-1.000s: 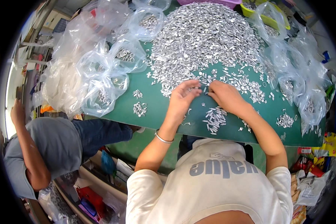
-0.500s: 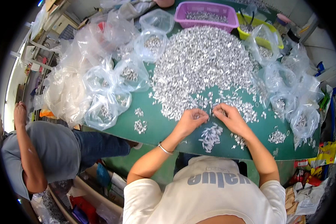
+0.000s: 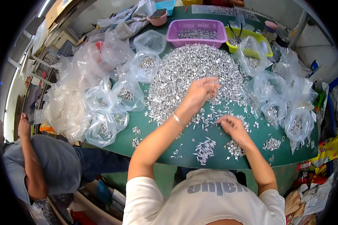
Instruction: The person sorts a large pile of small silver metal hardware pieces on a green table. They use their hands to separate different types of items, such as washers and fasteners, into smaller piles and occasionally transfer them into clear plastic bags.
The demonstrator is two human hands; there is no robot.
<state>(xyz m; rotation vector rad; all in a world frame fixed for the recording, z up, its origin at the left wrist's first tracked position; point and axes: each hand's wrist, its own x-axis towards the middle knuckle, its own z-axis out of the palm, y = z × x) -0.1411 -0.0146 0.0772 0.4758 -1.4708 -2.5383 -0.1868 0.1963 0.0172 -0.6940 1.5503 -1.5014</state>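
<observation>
A big heap of small silvery metal pieces (image 3: 191, 67) covers the middle of a green table (image 3: 154, 148). My left hand (image 3: 199, 92), with a bracelet on the wrist, reaches out over the near side of the heap, fingers curled down onto the pieces. Closer to me, my right hand (image 3: 231, 125) lies on scattered pieces, fingers bent; whether it pinches any is unclear. Small sorted bunches of pieces (image 3: 204, 149) lie near the table's front edge.
Clear plastic bags holding metal pieces (image 3: 103, 127) crowd the left and right sides (image 3: 296, 122). A purple basket (image 3: 197, 32) and a yellow-green tray (image 3: 251, 39) stand at the back. Another person in a grey shirt (image 3: 45, 165) sits at lower left.
My left hand has moved away from me, from beside the right hand up onto the heap. The right hand stays near the front. The view has tilted, showing more of the table's far side.
</observation>
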